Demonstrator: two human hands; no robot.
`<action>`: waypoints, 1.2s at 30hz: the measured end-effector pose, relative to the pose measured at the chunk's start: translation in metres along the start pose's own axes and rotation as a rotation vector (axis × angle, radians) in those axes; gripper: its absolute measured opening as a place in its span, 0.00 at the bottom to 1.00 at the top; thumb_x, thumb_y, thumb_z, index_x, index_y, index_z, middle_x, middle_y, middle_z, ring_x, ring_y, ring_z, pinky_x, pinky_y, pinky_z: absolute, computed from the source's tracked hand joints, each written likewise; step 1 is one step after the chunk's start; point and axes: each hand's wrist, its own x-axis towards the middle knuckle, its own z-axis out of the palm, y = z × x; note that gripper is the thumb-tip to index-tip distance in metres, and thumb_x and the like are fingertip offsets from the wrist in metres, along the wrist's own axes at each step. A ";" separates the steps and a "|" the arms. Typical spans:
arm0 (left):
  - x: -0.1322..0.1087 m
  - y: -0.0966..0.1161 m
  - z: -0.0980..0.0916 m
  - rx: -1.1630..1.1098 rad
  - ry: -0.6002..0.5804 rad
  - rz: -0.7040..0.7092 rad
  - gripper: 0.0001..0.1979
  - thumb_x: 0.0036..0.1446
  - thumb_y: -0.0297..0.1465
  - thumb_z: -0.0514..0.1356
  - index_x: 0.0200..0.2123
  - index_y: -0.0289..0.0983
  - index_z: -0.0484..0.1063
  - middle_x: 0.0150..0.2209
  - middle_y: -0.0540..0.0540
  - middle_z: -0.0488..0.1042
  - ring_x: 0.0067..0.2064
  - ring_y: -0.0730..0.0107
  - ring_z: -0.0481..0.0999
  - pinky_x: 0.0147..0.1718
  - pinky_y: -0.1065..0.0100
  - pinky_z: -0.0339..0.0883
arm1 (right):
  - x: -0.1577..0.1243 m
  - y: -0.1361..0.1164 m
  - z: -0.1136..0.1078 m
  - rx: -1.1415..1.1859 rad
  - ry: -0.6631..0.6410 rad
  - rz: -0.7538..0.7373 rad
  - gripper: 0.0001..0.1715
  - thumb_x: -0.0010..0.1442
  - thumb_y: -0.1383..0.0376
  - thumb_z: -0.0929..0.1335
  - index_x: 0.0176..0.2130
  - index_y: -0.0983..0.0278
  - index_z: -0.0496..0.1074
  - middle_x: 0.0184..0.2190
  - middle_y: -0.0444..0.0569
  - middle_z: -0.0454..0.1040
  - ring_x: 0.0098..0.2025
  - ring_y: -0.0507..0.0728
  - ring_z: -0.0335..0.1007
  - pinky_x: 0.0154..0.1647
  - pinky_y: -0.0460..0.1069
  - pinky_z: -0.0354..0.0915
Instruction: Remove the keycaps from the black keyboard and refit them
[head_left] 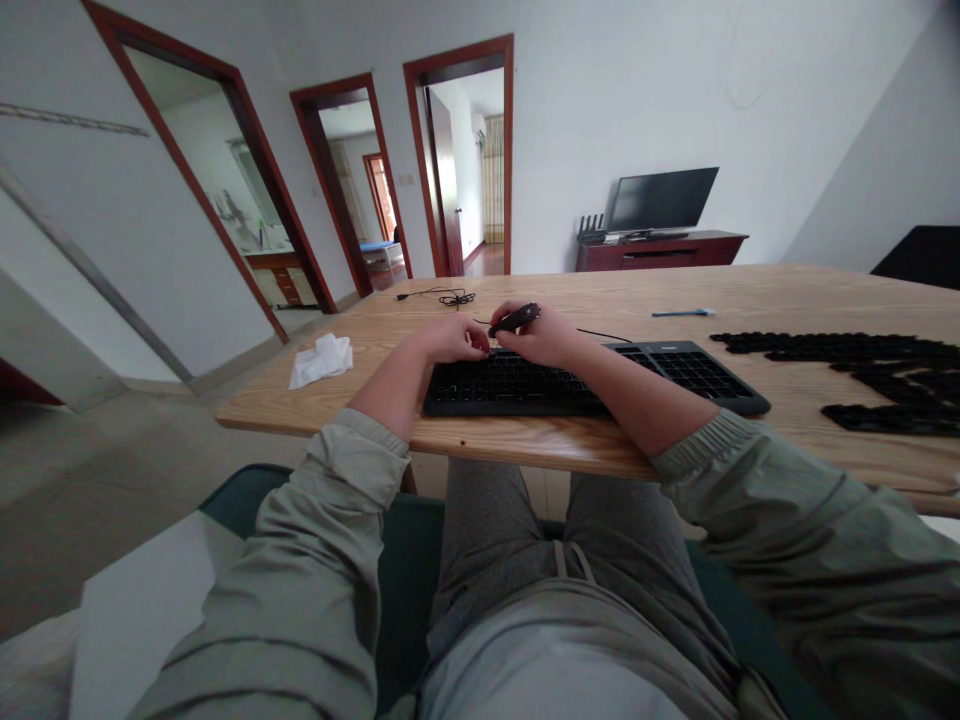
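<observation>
A black keyboard [525,385] lies on the wooden table in front of me, many of its keycaps off. My right hand [536,335] is closed around a black-handled tool [517,318], held slantwise over the keyboard's back edge; its working tip is hidden by my fingers. Close beside it, my left hand [448,340] rests at the keyboard's upper left, fingers curled together. What those fingers pinch, if anything, is too small to make out.
Rows of loose black keycaps [892,365] spread over the table's right side. A blue toothbrush [682,313] lies behind the keyboard. Crumpled white tissue [322,360] sits at the left, and a coiled black cable [456,298] lies farther back. The table's front edge [525,455] is near my lap.
</observation>
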 end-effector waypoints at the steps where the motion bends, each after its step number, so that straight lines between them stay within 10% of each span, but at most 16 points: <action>1: 0.000 0.000 0.000 0.007 0.006 0.007 0.10 0.49 0.34 0.62 0.33 0.36 0.80 0.28 0.50 0.76 0.30 0.73 0.71 0.30 0.72 0.61 | 0.000 0.002 0.000 -0.001 -0.005 -0.002 0.17 0.55 0.61 0.68 0.44 0.64 0.75 0.32 0.47 0.77 0.29 0.52 0.66 0.31 0.47 0.62; 11: 0.004 -0.002 0.005 0.043 0.017 0.023 0.08 0.48 0.28 0.61 0.32 0.35 0.79 0.27 0.50 0.77 0.28 0.74 0.71 0.29 0.72 0.60 | 0.000 0.021 0.001 -0.221 -0.211 0.065 0.13 0.57 0.58 0.69 0.35 0.64 0.79 0.31 0.48 0.80 0.29 0.53 0.70 0.30 0.46 0.60; 36: 0.007 -0.012 0.010 0.022 0.037 0.077 0.09 0.49 0.33 0.61 0.32 0.35 0.78 0.27 0.51 0.75 0.29 0.73 0.70 0.29 0.73 0.61 | 0.010 0.015 0.004 -0.513 -0.265 -0.212 0.14 0.63 0.68 0.64 0.40 0.65 0.79 0.39 0.55 0.80 0.38 0.57 0.74 0.38 0.48 0.60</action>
